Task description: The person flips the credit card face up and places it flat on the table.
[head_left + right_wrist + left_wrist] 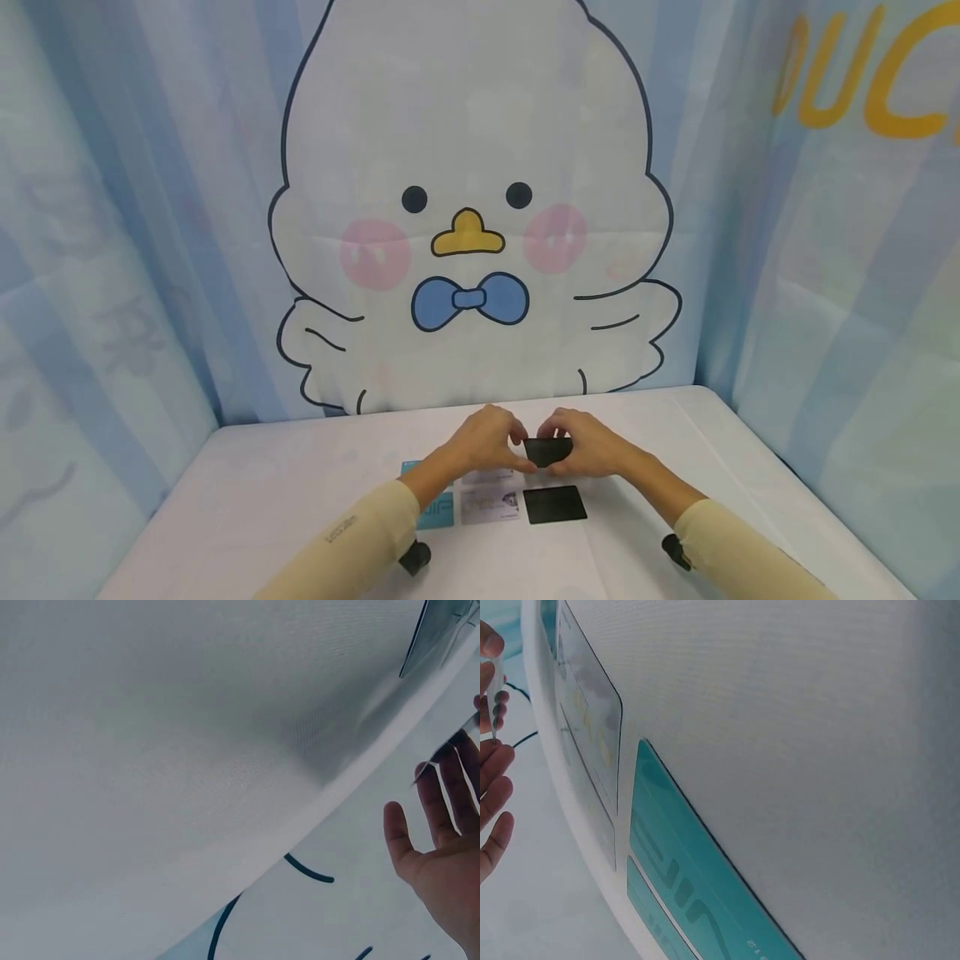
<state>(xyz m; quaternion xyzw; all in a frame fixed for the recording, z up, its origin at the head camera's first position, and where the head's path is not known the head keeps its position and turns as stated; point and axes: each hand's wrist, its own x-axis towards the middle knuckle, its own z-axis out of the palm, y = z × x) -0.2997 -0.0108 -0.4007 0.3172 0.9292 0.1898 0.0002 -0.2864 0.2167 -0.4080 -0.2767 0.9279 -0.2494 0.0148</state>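
A black card [548, 452] is held between both hands just over the table. My left hand [489, 439] pinches its left side, thumb nearer me and fingers beyond. On the other side, my right hand [592, 446] grips it by the edge; in the right wrist view the card [450, 746] appears at the fingertips. A second black card [555, 505] lies flat below it. Left of that is a pale printed card [489, 506], with another pale card [487, 477] behind it. Teal cards [697, 862] lie further left, partly hidden by my left forearm in the head view.
White cloth covers the table [645, 533]. A curtain with a large cartoon bird [468, 358] hangs behind the table's back edge. Striped curtains stand at the left and right. Dark wrist devices [415, 557] sit by both sleeves.
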